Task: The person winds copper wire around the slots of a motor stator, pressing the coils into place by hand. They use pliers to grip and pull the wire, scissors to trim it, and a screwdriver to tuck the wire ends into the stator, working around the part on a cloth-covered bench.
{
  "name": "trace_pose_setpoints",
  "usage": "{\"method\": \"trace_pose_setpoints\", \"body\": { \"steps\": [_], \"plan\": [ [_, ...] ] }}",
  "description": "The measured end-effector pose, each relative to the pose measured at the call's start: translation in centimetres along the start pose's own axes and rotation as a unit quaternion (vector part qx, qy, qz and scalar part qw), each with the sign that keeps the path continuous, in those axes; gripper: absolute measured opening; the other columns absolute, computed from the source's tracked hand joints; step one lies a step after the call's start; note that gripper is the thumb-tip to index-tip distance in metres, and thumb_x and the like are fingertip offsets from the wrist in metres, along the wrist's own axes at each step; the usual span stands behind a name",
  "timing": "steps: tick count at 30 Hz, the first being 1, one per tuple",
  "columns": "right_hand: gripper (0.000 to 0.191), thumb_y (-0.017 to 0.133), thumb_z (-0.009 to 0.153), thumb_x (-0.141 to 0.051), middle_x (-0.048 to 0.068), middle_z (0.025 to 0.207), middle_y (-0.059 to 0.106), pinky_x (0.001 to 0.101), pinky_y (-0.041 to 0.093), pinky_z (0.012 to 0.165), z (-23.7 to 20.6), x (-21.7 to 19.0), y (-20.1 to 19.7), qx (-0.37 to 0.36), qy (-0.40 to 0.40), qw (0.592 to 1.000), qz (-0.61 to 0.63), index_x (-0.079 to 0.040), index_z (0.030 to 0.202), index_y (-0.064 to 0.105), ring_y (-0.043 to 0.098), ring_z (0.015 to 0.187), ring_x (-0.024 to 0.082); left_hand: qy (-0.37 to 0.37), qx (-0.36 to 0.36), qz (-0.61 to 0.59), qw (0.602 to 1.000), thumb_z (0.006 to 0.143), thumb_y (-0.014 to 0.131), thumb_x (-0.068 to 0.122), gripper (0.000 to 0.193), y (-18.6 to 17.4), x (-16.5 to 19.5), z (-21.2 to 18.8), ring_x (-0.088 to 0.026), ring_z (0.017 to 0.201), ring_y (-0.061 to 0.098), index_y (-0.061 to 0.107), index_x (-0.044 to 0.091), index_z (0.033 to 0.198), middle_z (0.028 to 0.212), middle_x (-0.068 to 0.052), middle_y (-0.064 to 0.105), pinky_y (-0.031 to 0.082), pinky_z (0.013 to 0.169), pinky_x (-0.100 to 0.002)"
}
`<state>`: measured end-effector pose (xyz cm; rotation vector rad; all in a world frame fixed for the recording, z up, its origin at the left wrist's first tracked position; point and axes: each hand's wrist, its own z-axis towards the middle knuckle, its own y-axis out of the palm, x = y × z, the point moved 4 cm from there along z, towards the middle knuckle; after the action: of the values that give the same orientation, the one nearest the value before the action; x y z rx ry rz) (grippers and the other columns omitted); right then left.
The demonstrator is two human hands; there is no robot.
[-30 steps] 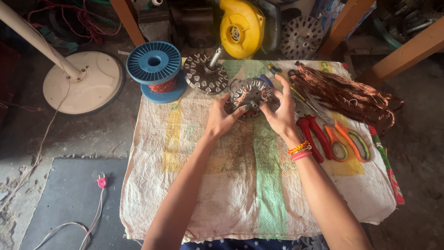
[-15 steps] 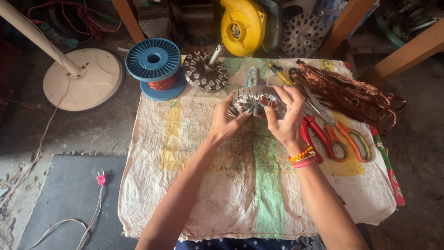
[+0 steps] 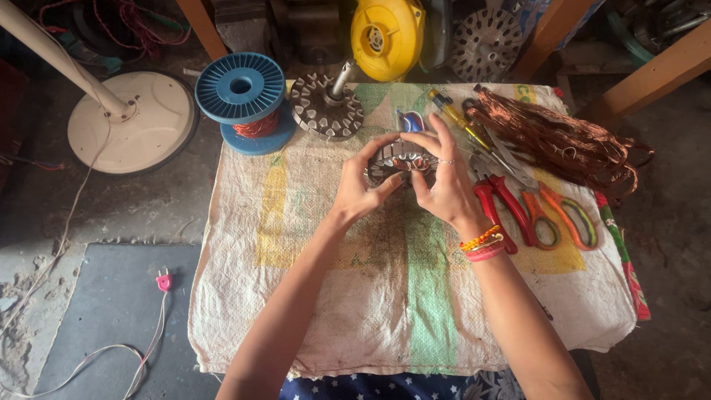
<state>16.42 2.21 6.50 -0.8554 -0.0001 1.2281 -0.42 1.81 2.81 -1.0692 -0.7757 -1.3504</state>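
Count: two toothed metal cores in view — one stator core (image 3: 400,159) in hand, a second stator with a shaft (image 3: 326,106) lying beyond the grip to the left. One blue wire spool (image 3: 242,100) sits further left. One tangle of copper wire (image 3: 555,144) lies right of the grip; below it, one pair of red pliers (image 3: 496,207) and one pair of orange scissors (image 3: 559,211).

The left hand (image 3: 359,189) and right hand (image 3: 444,185) both close around the held core, fingers curled over its rim, above the woven sack cloth (image 3: 385,296). The core is a grey ring — slotted teeth around its edge.
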Motion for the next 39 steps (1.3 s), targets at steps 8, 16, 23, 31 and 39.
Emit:
{"method": "trace_pose_setpoints", "body": {
  "steps": [8, 16, 23, 31, 39],
  "plan": [
    [0.063, 0.054, 0.092, -0.004, 0.016, 0.14, 0.065, 0.0451, 0.046, 0.12, -0.2, 1.8, -2.8, 0.095, 0.065, 0.993, -0.024, -0.006, 0.153, 0.04, 0.063, 0.132, 0.029, -0.035, 0.034, 0.057, 0.997, 0.074, 0.074, 0.008, 0.062, -1.0, -1.4, 0.3, -0.027, 0.115, 0.072, 0.064, 0.016, 0.135, 0.129, -0.012, 0.073, 0.054, 0.108, -0.049],
    [0.049, 0.07, 0.084, -0.002, 0.015, 0.116, 0.068, 0.0476, 0.05, 0.1, -5.8, 5.8, -6.8, 0.1, 0.276, 0.935, -0.198, -0.006, 0.132, 0.058, 0.063, 0.111, 0.031, -0.011, 0.045, 0.061, 0.997, 0.076, 0.076, 0.005, 0.063, -0.8, -1.8, 0.6, -0.03, 0.129, 0.062, 0.064, 0.016, 0.137, 0.135, -0.013, 0.069, 0.042, 0.118, -0.053],
    [0.072, 0.087, 0.078, -0.021, 0.027, 0.131, 0.049, 0.0526, 0.047, 0.097, -9.0, 1.6, -6.6, 0.047, 0.256, 0.894, -0.365, -0.001, 0.137, 0.051, 0.054, 0.12, 0.049, -0.031, 0.054, 0.009, 0.998, 0.073, 0.073, 0.002, 0.063, -0.3, -2.1, 0.7, -0.03, 0.122, 0.068, 0.065, 0.015, 0.135, 0.132, -0.014, 0.07, 0.049, 0.113, -0.049],
    [0.049, 0.083, 0.087, -0.027, 0.024, 0.113, 0.066, 0.0473, 0.056, 0.08, -10.3, 1.6, -8.0, 0.024, 0.311, 0.872, -0.376, 0.0, 0.123, 0.064, 0.068, 0.095, 0.039, -0.031, 0.065, -0.005, 0.997, 0.074, 0.074, 0.004, 0.062, 0.5, -2.1, 1.4, -0.03, 0.125, 0.066, 0.065, 0.015, 0.134, 0.135, -0.014, 0.069, 0.046, 0.112, -0.052],
    [0.048, 0.087, 0.075, -0.044, 0.02, 0.076, 0.07, 0.0402, 0.054, 0.073, -8.1, 7.2, -10.0, -0.213, 0.471, 0.78, -0.352, 0.003, 0.085, 0.079, 0.069, 0.074, 0.033, -0.016, 0.05, 0.012, 0.999, 0.072, 0.078, 0.006, 0.062, 0.8, -2.2, 1.7, -0.03, 0.126, 0.063, 0.066, 0.016, 0.132, 0.129, -0.012, 0.072, 0.036, 0.115, -0.059]
  ]
}}
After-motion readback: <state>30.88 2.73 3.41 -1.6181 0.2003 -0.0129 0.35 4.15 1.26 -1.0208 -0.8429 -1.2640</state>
